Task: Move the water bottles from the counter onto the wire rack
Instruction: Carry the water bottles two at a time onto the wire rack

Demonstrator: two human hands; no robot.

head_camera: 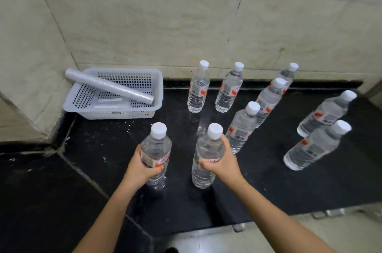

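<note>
While both point caps up, long axes vertical, at the front of the black counter (93, 170), two water bottles are clasped mid-body: left bottle (157, 147) in the left hand (142, 167), right bottle (207, 149) in the right hand (222, 163). Seven further bottles (244, 126) stand upright behind. The white basket (115, 112) holds a slanted roll (107, 85).

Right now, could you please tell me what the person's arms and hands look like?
The left hand and right hand show no gloves, rings or markings. The left forearm and right forearm are bare to the frame's edge: no sleeves, watch or bracelet.
</note>
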